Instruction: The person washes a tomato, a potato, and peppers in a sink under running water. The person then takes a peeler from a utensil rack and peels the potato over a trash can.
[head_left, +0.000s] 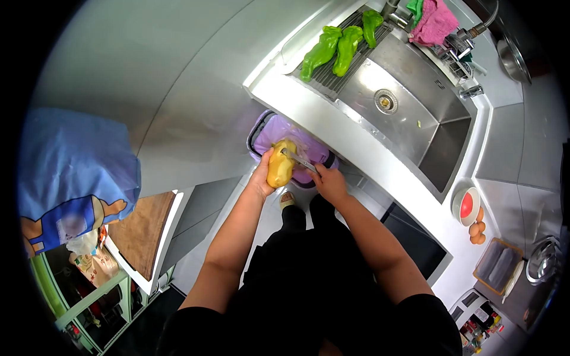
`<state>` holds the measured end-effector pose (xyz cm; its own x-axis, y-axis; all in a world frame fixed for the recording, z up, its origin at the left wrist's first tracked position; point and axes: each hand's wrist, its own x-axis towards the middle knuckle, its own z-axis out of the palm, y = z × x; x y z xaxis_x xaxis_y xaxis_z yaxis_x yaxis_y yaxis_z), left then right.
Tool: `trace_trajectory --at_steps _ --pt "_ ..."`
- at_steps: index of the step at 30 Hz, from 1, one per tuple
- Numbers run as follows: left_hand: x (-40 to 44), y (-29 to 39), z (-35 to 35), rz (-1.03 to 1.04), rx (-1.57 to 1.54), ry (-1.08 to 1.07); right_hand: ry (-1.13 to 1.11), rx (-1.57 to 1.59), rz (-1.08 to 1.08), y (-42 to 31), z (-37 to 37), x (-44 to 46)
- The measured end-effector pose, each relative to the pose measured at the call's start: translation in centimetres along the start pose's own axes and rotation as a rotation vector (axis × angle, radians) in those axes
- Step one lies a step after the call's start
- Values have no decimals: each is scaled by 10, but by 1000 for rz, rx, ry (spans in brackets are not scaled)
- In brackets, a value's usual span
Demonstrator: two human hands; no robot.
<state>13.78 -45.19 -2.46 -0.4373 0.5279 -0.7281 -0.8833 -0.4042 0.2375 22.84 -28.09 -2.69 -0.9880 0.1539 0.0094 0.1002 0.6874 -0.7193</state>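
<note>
A partly peeled potato (281,168) is gripped in my left hand (262,172), held over a bin (259,127) lined with a purple bag. My right hand (330,183) is closed round the handle of a peeler (301,160). The peeler's head rests against the upper part of the potato. Pale yellow flesh shows over most of the potato, with some skin near its top.
Several green peppers (321,53) lie on a rack over the steel sink (380,77). A bowl (465,206) and several eggs (477,228) sit on the counter at right. A blue cloth (83,160) hangs at left above a wooden board (141,234).
</note>
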Motion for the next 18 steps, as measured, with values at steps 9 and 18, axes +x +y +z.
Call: trace_trajectory --at_steps 9,18 --pt "-9 -2 -11 -96 -146 12 -44 29 38 -3 4 13" --pt "-48 -6 0 -61 65 -14 -102 -147 247 30 23 12"
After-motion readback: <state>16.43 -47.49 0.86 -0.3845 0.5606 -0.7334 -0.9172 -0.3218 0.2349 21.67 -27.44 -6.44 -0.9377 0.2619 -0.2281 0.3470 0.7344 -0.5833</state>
